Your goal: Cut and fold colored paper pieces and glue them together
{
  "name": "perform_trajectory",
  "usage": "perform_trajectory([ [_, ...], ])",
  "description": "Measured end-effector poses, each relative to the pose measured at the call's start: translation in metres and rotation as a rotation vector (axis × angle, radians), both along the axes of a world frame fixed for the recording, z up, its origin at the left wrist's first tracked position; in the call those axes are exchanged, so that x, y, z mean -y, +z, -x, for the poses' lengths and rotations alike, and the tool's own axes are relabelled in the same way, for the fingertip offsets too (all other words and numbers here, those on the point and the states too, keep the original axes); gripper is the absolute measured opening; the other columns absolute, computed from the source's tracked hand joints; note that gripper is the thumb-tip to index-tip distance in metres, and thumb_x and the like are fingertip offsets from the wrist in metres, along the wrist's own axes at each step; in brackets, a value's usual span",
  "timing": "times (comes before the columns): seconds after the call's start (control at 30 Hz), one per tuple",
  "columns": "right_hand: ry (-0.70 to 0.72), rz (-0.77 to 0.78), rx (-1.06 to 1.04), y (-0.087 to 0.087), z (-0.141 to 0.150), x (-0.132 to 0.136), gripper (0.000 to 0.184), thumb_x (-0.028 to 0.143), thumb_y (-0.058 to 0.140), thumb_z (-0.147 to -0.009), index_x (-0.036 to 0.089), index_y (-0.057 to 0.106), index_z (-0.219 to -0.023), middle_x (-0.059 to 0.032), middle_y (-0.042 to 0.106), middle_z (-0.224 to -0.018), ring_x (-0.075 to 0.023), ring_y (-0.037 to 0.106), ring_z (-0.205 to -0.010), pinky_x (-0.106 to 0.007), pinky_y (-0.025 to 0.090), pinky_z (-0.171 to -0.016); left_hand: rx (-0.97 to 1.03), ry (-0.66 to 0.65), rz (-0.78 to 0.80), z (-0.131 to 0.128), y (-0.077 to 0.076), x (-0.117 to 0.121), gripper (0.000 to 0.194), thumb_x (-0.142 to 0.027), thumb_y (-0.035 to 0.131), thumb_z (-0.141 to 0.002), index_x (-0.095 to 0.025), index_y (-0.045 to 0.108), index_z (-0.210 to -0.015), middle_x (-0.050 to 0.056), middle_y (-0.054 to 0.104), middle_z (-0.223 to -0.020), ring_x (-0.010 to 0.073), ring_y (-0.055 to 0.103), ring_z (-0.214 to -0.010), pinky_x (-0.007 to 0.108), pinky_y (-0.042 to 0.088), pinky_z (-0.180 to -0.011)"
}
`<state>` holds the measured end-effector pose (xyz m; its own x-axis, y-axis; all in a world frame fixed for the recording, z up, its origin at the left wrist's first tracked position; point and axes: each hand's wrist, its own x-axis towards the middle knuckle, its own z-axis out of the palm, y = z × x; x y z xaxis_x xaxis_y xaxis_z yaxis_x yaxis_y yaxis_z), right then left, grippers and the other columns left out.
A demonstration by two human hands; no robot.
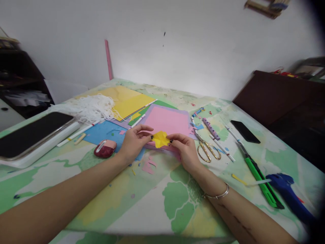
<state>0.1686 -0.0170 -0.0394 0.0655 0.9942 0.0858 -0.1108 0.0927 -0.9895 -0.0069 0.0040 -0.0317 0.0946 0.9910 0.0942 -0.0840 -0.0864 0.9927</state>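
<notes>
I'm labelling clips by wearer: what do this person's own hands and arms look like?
The left forearm and right forearm show no sleeves. The left hand and right hand have dark thumbnails. A silver-coloured bracelet circles the right wrist; dark marks run along that forearm.

Two bare forearms are shown, each seen up to the edge of the view. At the wrist of the right hand, a thin, rounded, silver-coloured metal bracelet is worn, its surface shiny. Further up the same forearm, a narrow, dark, irregular marking is seen, by which a broken line is traced lengthwise; its nature cannot be determined. On the left hand, the thumbnail is coated in dark, glossy polish; a similar dark finish is shown on the right thumbnail.
</notes>
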Motion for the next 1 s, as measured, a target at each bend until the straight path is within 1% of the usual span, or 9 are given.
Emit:
perform_trajectory([
  [0.07,-0.020,0.003,0.057,-0.0007,-0.0001,-0.0007,0.018,0.017,0.059,-0.061,0.020,0.072,-0.074,-0.0018,0.070,-0.076,-0.0151,0.060,-0.069,-0.029,0.048,-0.068,0.003,0.009,-0.019,0.0002,-0.0003,-0.0003,0.025,-0.021,0.070,-0.063,-0.014,0.063,-0.087,0.006,0.066,-0.090,0.0176,0.065,-0.077,0.033,0.055,-0.069],
  [0.13,-0.033,0.007,0.098,-0.0016,-0.0002,-0.0015,0.016,0.019,0.061,-0.062,0.019,0.072,-0.075,-0.0026,0.070,-0.077,-0.0157,0.061,-0.070,-0.029,0.049,-0.069,-0.004,0.007,-0.053,0.0006,-0.0008,-0.0006,0.018,-0.021,0.070,-0.062,-0.014,0.063,-0.077,0.007,0.065,-0.098,0.0188,0.064,-0.081,0.033,0.055,-0.070],
  [0.23,-0.039,0.005,0.110,-0.0025,0.0000,-0.0022,0.015,0.019,0.064,-0.061,0.018,0.071,-0.074,-0.0036,0.071,-0.078,-0.0164,0.063,-0.073,-0.031,0.050,-0.072,-0.032,-0.005,-0.089,0.0012,-0.0017,-0.0011,0.011,-0.021,0.070,-0.062,-0.013,0.065,-0.067,0.009,0.063,-0.104,0.0220,0.063,-0.089,0.035,0.056,-0.072],
  [0.37,-0.038,0.004,0.072,-0.0027,0.0005,-0.0021,0.015,0.017,0.067,-0.058,0.018,0.069,-0.073,-0.0028,0.070,-0.077,-0.0166,0.065,-0.073,-0.031,0.052,-0.072,-0.050,-0.021,-0.100,0.0014,-0.0024,-0.0023,0.011,-0.020,0.068,-0.064,-0.014,0.071,-0.073,0.009,0.063,-0.102,0.0242,0.062,-0.094,0.036,0.056,-0.075],
  [0.5,-0.019,0.010,0.060,-0.0024,0.0008,-0.0014,0.017,0.017,0.068,-0.057,0.018,0.068,-0.073,-0.0020,0.070,-0.075,-0.0160,0.065,-0.070,-0.029,0.054,-0.069,-0.056,-0.023,-0.095,0.0015,-0.0026,-0.0031,0.015,-0.020,0.067,-0.064,-0.015,0.072,-0.077,0.009,0.064,-0.103,0.0253,0.062,-0.097,0.036,0.056,-0.077],
  [0.57,-0.013,0.006,0.081,-0.0027,0.0006,-0.0014,0.017,0.017,0.068,-0.057,0.018,0.068,-0.074,-0.0021,0.070,-0.075,-0.0160,0.066,-0.069,-0.029,0.054,-0.069,-0.058,-0.027,-0.090,0.0014,-0.0019,-0.0028,0.015,-0.021,0.068,-0.063,-0.015,0.072,-0.076,0.009,0.064,-0.104,0.0257,0.061,-0.097,0.035,0.056,-0.075],
  [0.67,-0.008,-0.001,0.101,-0.0040,0.0002,-0.0020,0.018,0.017,0.069,-0.057,0.018,0.067,-0.075,-0.0024,0.070,-0.076,-0.0163,0.066,-0.071,-0.029,0.054,-0.069,-0.029,-0.046,-0.062,0.0006,0.0000,-0.0017,0.018,-0.021,0.070,-0.061,-0.014,0.070,-0.078,0.009,0.065,-0.102,0.0243,0.063,-0.092,0.035,0.058,-0.070],
  [0.83,-0.003,-0.004,0.107,-0.0055,-0.0001,-0.0033,0.019,0.015,0.067,-0.056,0.018,0.066,-0.075,-0.0022,0.070,-0.076,-0.0159,0.066,-0.070,-0.029,0.053,-0.068,-0.003,-0.055,-0.077,0.0006,-0.0001,-0.0011,0.012,-0.020,0.071,-0.061,-0.013,0.066,-0.070,0.009,0.062,-0.105,0.0222,0.064,-0.087,0.035,0.058,-0.068],
  [1.0,0.005,-0.006,0.103,-0.0045,-0.0003,-0.0036,0.020,0.014,0.067,-0.056,0.018,0.066,-0.075,-0.0017,0.069,-0.076,-0.0148,0.065,-0.068,-0.028,0.051,-0.066,-0.046,-0.031,-0.112,0.0016,-0.0028,-0.0025,0.008,-0.021,0.069,-0.062,-0.014,0.068,-0.065,0.010,0.062,-0.106,0.0249,0.062,-0.094,0.036,0.057,-0.070],
])
